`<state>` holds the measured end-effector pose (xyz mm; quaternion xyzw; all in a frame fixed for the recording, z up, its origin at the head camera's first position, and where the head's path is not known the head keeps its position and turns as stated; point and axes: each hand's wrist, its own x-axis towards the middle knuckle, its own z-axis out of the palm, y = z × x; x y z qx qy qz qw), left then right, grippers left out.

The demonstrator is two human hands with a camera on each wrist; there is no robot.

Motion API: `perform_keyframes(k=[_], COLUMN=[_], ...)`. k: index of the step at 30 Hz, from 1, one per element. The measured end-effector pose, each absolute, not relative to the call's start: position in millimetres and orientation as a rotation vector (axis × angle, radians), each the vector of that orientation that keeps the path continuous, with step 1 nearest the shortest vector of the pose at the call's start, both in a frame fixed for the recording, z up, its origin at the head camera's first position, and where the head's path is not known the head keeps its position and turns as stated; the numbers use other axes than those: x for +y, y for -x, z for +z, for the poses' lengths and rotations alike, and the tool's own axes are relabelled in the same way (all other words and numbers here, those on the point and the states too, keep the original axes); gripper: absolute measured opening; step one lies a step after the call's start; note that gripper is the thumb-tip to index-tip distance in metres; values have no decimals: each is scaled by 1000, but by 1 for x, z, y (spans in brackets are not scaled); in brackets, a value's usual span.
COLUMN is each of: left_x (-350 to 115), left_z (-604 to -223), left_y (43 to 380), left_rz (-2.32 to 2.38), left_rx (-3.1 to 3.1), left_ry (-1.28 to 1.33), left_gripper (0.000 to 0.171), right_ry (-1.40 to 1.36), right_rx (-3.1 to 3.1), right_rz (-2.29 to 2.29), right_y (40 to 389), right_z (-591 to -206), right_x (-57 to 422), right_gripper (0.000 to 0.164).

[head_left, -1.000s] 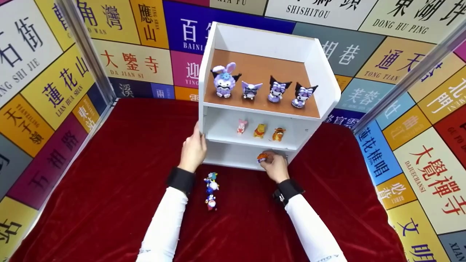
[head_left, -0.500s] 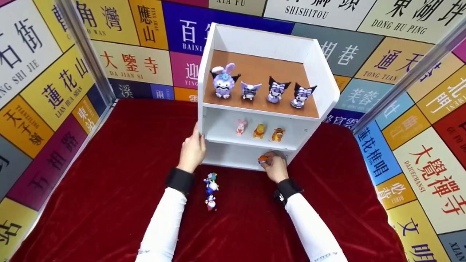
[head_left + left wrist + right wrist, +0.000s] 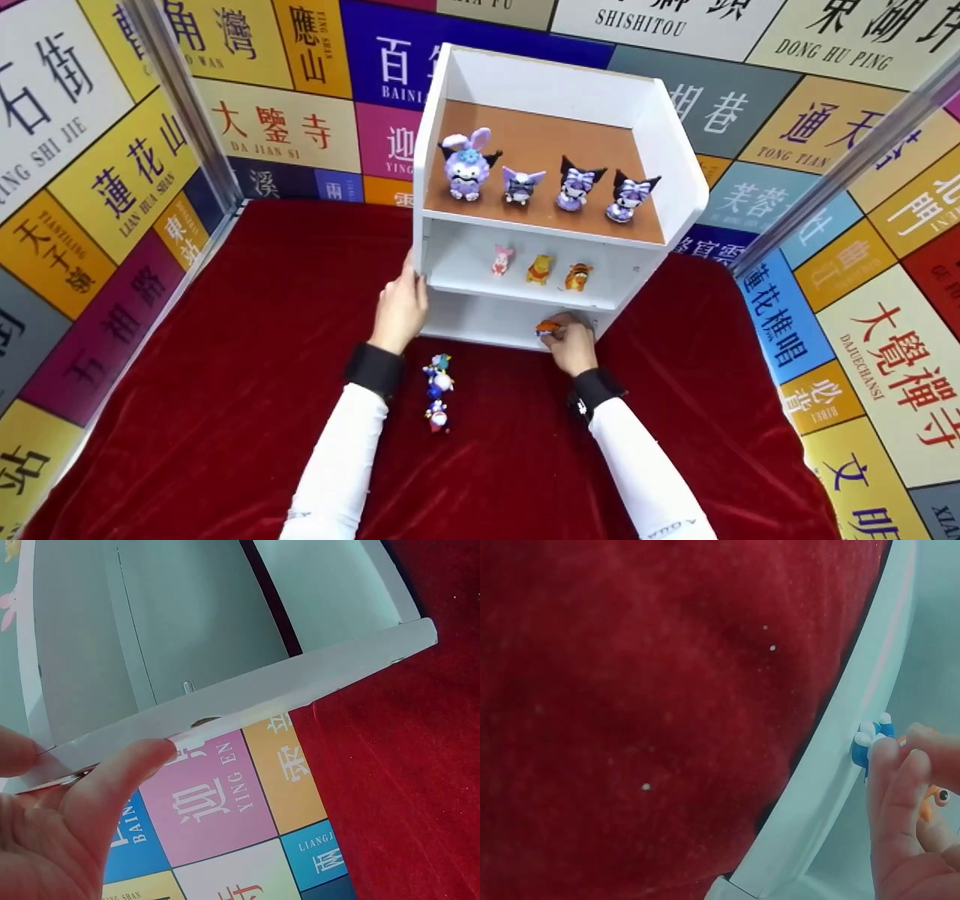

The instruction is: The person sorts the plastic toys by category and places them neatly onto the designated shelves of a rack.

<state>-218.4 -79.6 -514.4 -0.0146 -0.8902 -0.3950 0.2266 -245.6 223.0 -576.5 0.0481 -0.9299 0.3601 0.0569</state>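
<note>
My left hand [image 3: 401, 307] grips the left side panel of a white toy shelf [image 3: 480, 319], thumb outside and a finger at its front edge in the left wrist view. Low at the right, my right hand [image 3: 571, 346] pinches a small orange, blue and white figurine [image 3: 547, 328] just inside the bottom compartment. The right wrist view shows its blue and white end [image 3: 870, 741] close over the shelf's front edge, while the fingers hide most of it. Pink piglet [image 3: 502, 259], yellow bear [image 3: 538, 270] and orange tiger [image 3: 577, 277] figurines stand on the middle level.
Several purple and black figurines [image 3: 574, 187] line the brown top level. On the red cloth [image 3: 300, 300], small blue and white figurines [image 3: 438, 382] lie in a row between the forearms. Printed walls [image 3: 285, 120] surround the cloth behind and at both sides.
The figurine in my right hand has tilted slightly, at the same place in the bottom compartment. My left hand keeps its hold on the panel. The head view has shifted a little.
</note>
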Motion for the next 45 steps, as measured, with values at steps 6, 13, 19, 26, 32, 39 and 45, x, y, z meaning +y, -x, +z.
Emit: perform_keyframes(k=[6,13,19,26,32,39,45], left_x=[-80,-80,-80,-80,-80,-79,-80], left_z=[-514,-514,-514,-514,-514,-515,-516], left_y=[219,219,218,218,218,218,219], left_rz=[-1082,-1077,-1084,-1074,-1070,-1072,-1072], left_rx=[-2462,-2466,-2464,-2467,-2453,-2442,-2445], left_ry=[36,32,23,25,29,37,35], left_gripper=[53,52,52,51,51,51,50], right_ry=[-174,-207,-210,-191,-225,-284,-556], right_rx=[-2823,-2807,-2795,-2795,-2701,-2644,-2589], right_rz=[1097,1083,1104,1120,1034,783,698], right_y=[247,248,249,251,246,230,206], right_z=[-575,-575,-578,-578,-578,-563,-553], right_x=[223,222,221,222,220,212,185], right_gripper=[24,22,26,31,39,45,33])
